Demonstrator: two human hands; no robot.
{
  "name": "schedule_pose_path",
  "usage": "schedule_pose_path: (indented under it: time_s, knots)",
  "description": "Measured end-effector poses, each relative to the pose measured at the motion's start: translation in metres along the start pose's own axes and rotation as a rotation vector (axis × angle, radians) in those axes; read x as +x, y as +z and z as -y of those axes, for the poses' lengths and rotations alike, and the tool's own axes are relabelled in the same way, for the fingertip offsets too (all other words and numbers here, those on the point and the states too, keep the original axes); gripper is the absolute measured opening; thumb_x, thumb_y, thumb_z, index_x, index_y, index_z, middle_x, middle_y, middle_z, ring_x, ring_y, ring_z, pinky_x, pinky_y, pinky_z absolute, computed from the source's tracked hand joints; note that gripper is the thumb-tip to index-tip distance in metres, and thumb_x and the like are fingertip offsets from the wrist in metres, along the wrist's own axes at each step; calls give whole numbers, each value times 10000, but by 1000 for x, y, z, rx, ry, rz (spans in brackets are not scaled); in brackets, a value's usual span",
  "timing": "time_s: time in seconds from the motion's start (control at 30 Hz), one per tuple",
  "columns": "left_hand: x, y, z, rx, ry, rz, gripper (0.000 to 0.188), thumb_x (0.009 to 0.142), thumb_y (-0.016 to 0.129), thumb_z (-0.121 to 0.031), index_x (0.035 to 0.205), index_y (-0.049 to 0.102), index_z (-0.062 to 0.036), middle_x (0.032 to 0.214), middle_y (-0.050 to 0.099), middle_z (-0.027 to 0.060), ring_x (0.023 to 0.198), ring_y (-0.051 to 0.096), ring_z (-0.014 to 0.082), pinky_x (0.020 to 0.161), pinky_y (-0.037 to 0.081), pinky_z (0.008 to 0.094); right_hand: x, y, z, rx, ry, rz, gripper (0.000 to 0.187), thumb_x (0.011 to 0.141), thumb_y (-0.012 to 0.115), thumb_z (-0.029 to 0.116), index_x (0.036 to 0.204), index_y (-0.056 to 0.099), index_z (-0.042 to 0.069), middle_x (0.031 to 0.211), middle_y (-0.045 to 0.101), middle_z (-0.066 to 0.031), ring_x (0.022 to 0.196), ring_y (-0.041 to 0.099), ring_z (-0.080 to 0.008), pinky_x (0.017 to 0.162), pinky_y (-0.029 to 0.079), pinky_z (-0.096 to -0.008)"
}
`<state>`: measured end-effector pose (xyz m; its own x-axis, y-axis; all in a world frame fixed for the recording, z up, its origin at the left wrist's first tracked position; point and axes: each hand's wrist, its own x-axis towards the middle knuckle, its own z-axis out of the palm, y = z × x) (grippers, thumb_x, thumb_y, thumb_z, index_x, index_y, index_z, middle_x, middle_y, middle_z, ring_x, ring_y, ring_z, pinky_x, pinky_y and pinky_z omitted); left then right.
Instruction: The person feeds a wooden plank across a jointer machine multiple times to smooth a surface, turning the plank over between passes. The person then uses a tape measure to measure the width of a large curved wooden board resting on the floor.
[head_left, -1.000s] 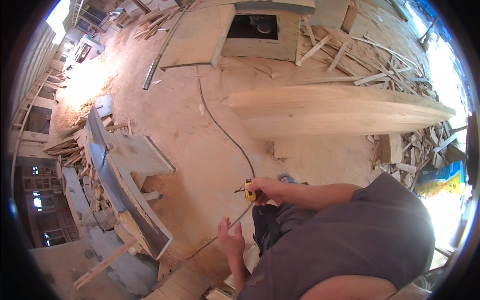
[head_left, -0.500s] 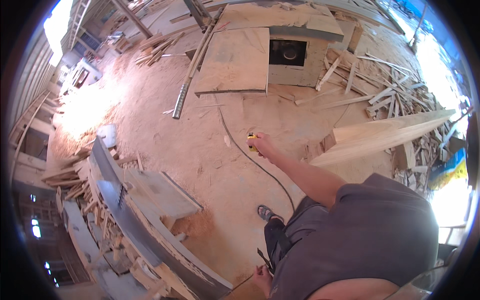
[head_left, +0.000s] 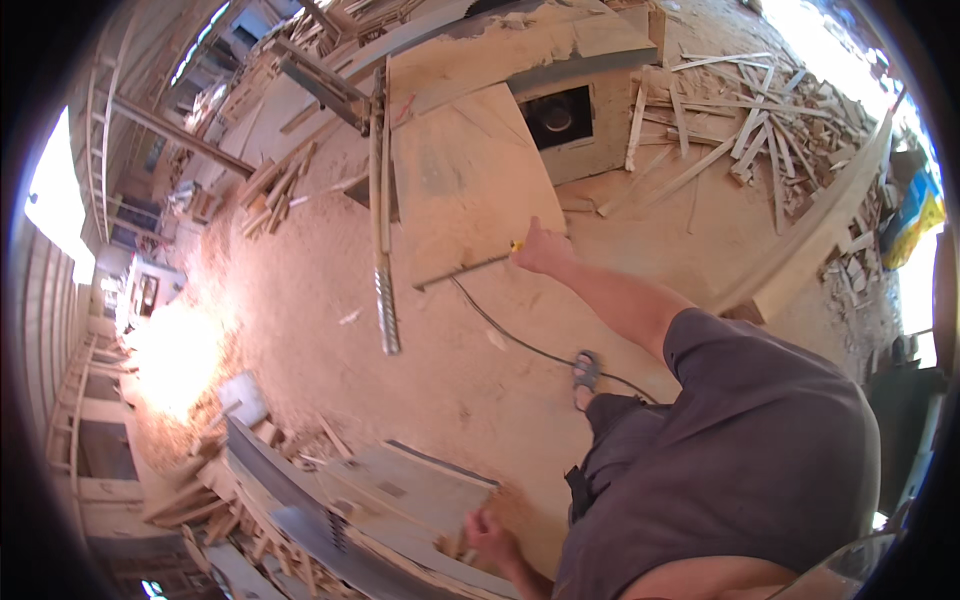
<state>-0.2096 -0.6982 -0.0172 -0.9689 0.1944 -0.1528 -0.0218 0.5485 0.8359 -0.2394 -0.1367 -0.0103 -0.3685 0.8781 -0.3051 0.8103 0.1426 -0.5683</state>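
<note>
My right hand (head_left: pixel 541 248) is closed round a small yellow tape measure (head_left: pixel 516 246), most of it hidden by the fingers. In the picture it lies over the near corner of a dust-covered saw bench (head_left: pixel 470 180); whether it touches the top I cannot tell. Low in the view hangs my left hand (head_left: pixel 492 540), slightly blurred, its fingers loosely bent and apart with nothing visible in them. Behind it is a machine's flat grey table (head_left: pixel 410 490). A dark round saw blade (head_left: pixel 487 6) shows at the far edge of the bench.
A black cable (head_left: pixel 520 345) crosses the dusty floor past my sandalled foot (head_left: pixel 585 370). A perforated metal bar (head_left: pixel 385 310) juts out beside the bench. Thick timber (head_left: pixel 800 265) lies at the right, before piled wood scraps (head_left: pixel 770 130). A long grey metal fence (head_left: pixel 275 485) stands lower left.
My view has turned and moved nearer the saw bench. My right hand, with the tape measure, has come from over bare floor to the bench corner. My left hand has swung out from my side.
</note>
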Motion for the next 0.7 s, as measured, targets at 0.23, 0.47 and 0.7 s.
schedule_pose_path:
  time_s: [0.23,0.47,0.7]
  knots:
    - [83,104,-109,289,199,420,235,878,675,-103,1091,665,-3,957,695,141,870,680,243,791,527,349,109,25,18,-35,-17,-195,932,779,715,446,1487,316,-10,1159,638,-267,1087,632,-402,942,506,-493]
    - [206,142,-102,359,268,636,249,906,647,-79,1106,652,69,1026,709,177,892,677,256,822,531,364,24,-30,10,267,-250,-394,544,697,691,142,1215,585,15,1225,590,-216,1254,487,-387,1102,364,-487]
    - [315,249,-187,376,757,1150,157,911,595,-61,995,631,65,829,633,82,721,513,145,635,436,303,-154,-131,-55,-136,26,-1030,497,752,671,96,1220,528,4,1265,526,-188,1286,431,-361,1168,276,-516]
